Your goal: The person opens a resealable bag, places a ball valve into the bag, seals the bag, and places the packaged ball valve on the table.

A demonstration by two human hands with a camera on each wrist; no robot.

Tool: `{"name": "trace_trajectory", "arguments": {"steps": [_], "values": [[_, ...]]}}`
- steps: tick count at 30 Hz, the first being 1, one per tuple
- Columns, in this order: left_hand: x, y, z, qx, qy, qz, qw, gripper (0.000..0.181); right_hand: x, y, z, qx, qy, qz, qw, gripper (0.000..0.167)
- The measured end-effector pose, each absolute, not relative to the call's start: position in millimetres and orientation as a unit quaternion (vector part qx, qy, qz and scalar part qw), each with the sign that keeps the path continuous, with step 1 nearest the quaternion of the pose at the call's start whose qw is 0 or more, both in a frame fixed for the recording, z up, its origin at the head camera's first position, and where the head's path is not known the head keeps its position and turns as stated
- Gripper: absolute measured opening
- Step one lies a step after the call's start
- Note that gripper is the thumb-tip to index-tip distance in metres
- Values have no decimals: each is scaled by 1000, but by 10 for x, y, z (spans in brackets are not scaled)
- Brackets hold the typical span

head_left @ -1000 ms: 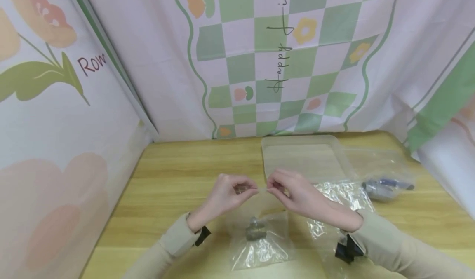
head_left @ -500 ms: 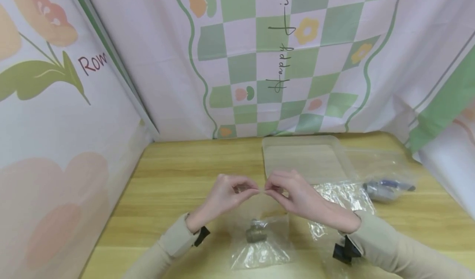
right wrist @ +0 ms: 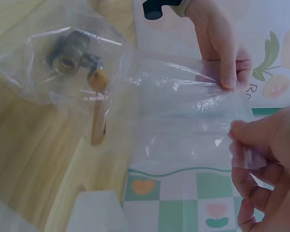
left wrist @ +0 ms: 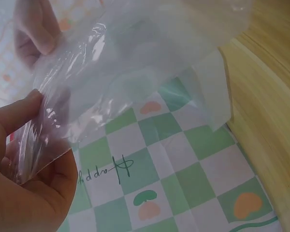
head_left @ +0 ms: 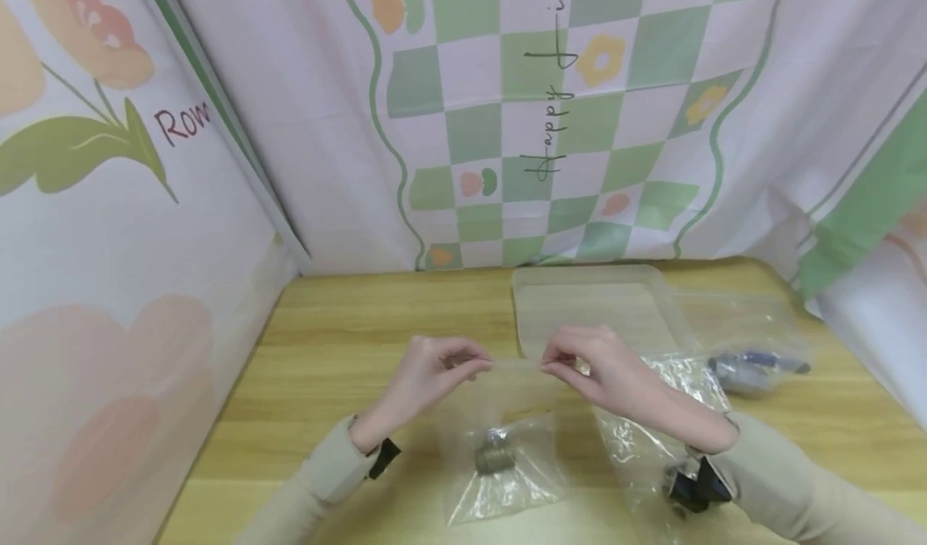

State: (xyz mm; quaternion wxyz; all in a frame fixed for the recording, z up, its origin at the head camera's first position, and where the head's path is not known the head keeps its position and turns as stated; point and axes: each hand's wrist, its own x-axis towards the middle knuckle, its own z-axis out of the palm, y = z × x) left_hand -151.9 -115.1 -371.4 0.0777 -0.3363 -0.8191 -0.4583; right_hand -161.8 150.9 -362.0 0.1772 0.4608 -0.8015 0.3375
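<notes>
My left hand (head_left: 434, 377) pinches one end of the top edge of a clear plastic bag (head_left: 517, 497). The other end is pinched between the thumb and fingers of my right hand (head_left: 604, 372). Between the two hands the edge looks taut in the head view. Low in the bag lies a metal valve (right wrist: 70, 55) with a yellow-orange lever handle (right wrist: 99, 108), seen through the film. In the left wrist view the bag's film (left wrist: 121, 63) spreads from my left fingers, which wrap its gathered edge. Whether the bag's mouth is sealed, I cannot tell.
Behind my right hand stands a shallow translucent tray (head_left: 590, 307). A clear bag with a blue-handled item (head_left: 756, 365) lies at the right. Another shiny clear bag (head_left: 619, 440) lies beneath my right forearm. A printed curtain (head_left: 478, 134) closes off the table's back.
My hands nearly met half a second ago; now they stand apart along the bag's top edge, left hand shifted left and right hand shifted right. The bag has moved slightly left.
</notes>
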Motion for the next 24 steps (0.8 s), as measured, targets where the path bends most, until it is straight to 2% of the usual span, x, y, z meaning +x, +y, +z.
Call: {"name": "trace_trajectory", "arguments": {"steps": [5,13,24], "values": [[-1532,-1188,-3723,-326,-822,-460,80,10,-1621,1610,-3609,445,-819,319,171,9],[-1565,-1317,-3700,-311,-821,-473,76,11,-1614,1710,-3583,425,-828,301,207,22],[-1551,-1433,-3630,-308,-824,-472,62,21,-1610,1757,-3571,399,-840,300,211,20]]}}
